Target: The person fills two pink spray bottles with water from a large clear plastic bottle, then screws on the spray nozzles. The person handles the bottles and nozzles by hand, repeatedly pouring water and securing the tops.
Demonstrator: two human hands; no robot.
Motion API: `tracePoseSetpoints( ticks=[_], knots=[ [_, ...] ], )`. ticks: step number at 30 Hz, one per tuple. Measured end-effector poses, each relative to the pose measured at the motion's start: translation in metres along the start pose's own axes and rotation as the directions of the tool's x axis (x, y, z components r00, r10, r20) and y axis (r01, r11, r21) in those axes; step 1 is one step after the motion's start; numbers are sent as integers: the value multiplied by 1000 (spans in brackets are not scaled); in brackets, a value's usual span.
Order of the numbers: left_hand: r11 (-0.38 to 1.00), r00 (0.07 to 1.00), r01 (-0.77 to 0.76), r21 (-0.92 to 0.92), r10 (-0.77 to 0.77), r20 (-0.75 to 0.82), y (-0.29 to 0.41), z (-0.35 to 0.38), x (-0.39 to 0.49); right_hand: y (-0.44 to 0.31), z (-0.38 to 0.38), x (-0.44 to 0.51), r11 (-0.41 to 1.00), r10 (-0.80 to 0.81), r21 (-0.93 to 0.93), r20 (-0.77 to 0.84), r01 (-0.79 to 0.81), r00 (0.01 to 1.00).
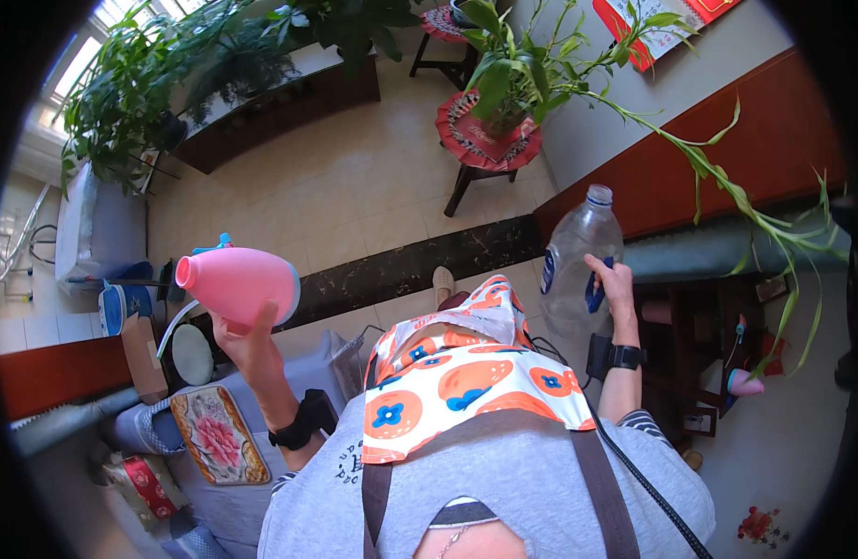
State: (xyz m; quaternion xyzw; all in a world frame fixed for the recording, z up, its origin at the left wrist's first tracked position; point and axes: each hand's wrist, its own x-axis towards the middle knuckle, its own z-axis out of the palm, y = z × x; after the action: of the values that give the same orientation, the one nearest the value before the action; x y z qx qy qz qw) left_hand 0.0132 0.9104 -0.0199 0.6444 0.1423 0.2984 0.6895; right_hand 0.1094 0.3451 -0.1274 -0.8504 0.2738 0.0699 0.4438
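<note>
My left hand [250,342] holds a pink plastic spray-bottle body [241,285] tilted on its side, its uncapped neck towards the left. A blue spray head [215,244] with a pale tube shows behind the bottle; what holds it is hidden. My right hand [612,279] grips the blue handle of a large clear plastic bottle [575,241], upright with its mouth uncapped. Whether there is liquid in either bottle I cannot tell. An apron with an orange persimmon print [471,381] hangs from my chest between the hands.
Ahead, a potted leafy plant [506,91] stands on a stool with a red frilled cover [488,157]; its long stems reach over to the right. More plants [121,105] stand at the upper left. A grey-covered sofa [219,503] with a flowered cushion [220,434] lies at the lower left.
</note>
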Motion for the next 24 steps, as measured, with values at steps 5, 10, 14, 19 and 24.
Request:
tracePoseSetpoints(
  ticks=[5, 10, 14, 19, 24],
  knots=[
    [1000, 1000, 16, -16, -17, -19, -9, 61, 42, -45, 17, 86, 988, -66, -132, 73, 75, 995],
    [999, 999, 52, 14, -53, 6, -20, 102, 70, -89, 36, 147, 975, -74, -197, 148, 103, 986],
    [996, 997, 83, 30, -83, -4, -37, 129, 97, -114, 58, 188, 971, -81, -207, 184, 119, 980],
    [993, 994, 99, 59, -102, 38, -63, 146, 140, -133, 81, 236, 957, -47, -273, 202, 102, 978],
    [986, 991, 84, 141, -98, 94, -88, 156, 185, -130, 97, 283, 949, 12, -311, 191, 49, 982]
  ],
)
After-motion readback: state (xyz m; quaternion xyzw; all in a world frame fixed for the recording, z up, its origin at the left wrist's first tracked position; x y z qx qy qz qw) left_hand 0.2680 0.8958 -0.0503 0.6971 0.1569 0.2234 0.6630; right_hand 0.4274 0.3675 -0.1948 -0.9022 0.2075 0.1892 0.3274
